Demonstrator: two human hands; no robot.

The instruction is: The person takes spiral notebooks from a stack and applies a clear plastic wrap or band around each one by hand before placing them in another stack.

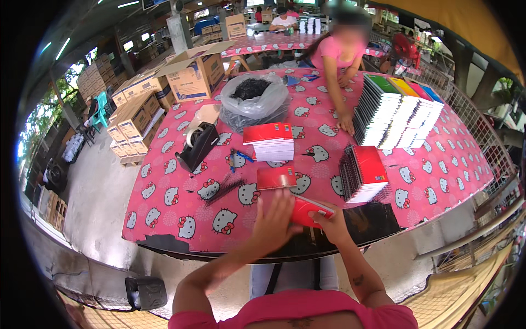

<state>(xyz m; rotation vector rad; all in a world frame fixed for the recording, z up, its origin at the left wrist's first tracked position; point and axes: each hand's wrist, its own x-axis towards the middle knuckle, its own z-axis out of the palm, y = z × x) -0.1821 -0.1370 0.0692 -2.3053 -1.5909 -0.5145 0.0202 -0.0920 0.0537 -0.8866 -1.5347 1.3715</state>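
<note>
My right hand (332, 225) grips a red-covered notebook (308, 208) near the table's front edge, thumb on top of its cover. My left hand (273, 218) lies with its fingers stretched out at the notebook's left end, its fingertips by another red notebook (271, 179) lying flat. Behind that stands a stack of red notebooks (268, 147) with white page edges. Loose black spiral coils (226, 191) lie to the left of my left hand. To the right is a stack of red spiral-bound notebooks (368, 170), coils facing left.
A black tape dispenser (198, 149), blue pens (241, 156) and a plastic bag of black material (255, 101) stand further back. Tall stacks of coloured spiral notebooks (397, 112) are at right, beside a co-worker's hand (345, 120). Cardboard boxes (194, 77) stand at the far left.
</note>
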